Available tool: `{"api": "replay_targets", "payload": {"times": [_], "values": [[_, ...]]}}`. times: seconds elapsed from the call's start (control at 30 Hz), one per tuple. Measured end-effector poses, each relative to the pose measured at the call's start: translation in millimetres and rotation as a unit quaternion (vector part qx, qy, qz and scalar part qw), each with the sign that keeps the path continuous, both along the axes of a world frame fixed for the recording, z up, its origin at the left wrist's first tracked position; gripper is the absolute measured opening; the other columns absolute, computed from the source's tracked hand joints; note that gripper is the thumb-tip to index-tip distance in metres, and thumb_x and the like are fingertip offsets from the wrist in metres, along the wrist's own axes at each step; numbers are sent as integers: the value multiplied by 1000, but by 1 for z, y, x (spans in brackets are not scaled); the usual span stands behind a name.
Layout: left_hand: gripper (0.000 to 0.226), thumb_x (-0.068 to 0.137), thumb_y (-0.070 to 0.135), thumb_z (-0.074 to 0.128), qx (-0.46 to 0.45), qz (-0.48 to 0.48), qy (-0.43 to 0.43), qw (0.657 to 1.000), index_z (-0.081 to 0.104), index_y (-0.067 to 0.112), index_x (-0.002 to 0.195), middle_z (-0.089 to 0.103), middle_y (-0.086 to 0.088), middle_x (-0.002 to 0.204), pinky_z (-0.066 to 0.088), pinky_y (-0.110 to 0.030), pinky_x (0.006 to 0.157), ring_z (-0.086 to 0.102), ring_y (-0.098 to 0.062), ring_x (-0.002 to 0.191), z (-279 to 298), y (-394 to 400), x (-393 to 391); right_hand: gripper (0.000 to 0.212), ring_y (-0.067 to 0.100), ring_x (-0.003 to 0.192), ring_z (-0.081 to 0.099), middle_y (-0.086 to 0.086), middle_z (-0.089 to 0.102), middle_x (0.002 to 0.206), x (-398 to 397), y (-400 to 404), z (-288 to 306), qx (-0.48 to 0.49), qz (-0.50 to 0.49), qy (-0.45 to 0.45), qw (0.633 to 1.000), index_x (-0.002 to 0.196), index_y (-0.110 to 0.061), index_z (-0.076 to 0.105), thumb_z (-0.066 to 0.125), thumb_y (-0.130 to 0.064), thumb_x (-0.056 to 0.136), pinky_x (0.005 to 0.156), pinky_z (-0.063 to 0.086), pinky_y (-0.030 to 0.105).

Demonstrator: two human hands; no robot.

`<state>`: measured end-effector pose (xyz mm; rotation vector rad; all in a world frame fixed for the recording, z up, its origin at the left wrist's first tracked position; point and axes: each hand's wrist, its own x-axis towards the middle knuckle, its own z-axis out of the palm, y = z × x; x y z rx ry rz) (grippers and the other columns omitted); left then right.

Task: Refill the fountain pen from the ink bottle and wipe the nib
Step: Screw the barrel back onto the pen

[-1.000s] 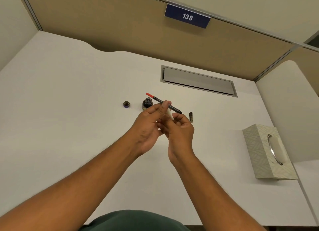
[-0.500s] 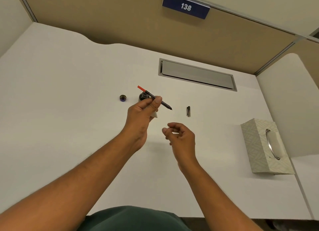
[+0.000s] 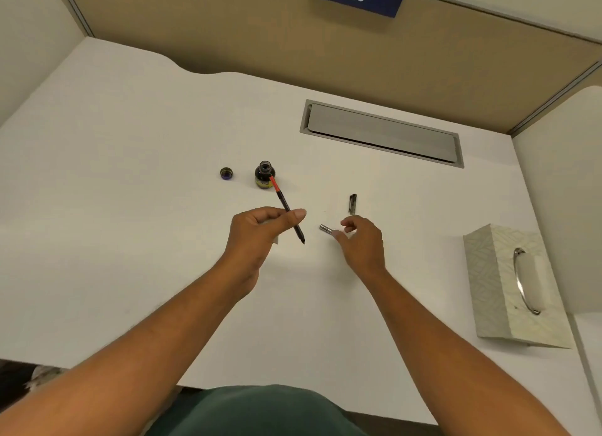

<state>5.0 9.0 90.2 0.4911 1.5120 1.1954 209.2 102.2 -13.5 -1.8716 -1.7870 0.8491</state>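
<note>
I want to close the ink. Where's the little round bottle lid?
The small dark round lid lies on the white desk, just left of the open ink bottle.

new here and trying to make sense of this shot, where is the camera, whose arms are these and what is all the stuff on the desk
The camera sits on a person's head, looking down at their bare arms over a white desk. The left hand holds a thin black pen with an orange-red end. The right hand reaches a small silver metal cylinder lying on the desk. Further back stand an open dark glass ink bottle, its small round cap, a dark pen cap with a clip, and a patterned tissue box at right.
</note>
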Motion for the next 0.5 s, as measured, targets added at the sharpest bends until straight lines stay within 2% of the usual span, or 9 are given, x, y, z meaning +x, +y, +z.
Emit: {"api": "replay_targets", "payload": {"times": [0.1,0.23,0.33,0.4,0.5], "values": [[23,71,35,91,0,-8,25,1000,81,16,76,62,12,62,43,-30,81,52,-11,68,-1,-2,10,27,17,98,62,0,61,108,4,13,-15,-28,81,-77,993,111,-19,72,79,-27,87,79,48,29],[25,73,30,91,1,-21,68,997,80,9,80,76,11,73,43,-27,78,62,9,61,-3,-8,18,7,21,95,64,2,61,103,8,17,-22,-10,117,-82,990,95,-20,75,75,-21,89,74,50,31],[31,69,35,94,-22,-30,98,995,80,9,80,77,10,76,45,-28,80,65,8,66,-6,-10,19,1,16,81,64,-7,70,96,13,14,-6,-17,92,14,996,91,-22,73,73,-21,92,72,47,30],[34,66,40,95,-32,-34,114,992,80,12,77,80,6,83,49,-30,86,72,-2,84,-10,-10,19,2,16,78,69,-10,75,90,14,15,17,-31,92,100,990,90,-24,74,75,-22,91,72,52,32],[34,65,42,95,-41,-47,127,990,80,13,75,81,3,87,48,-29,86,73,-11,96,-12,-8,21,5,6,78,69,-15,76,84,13,22,57,-11,157,160,974,92,-24,78,79,-21,88,73,55,30]]}}
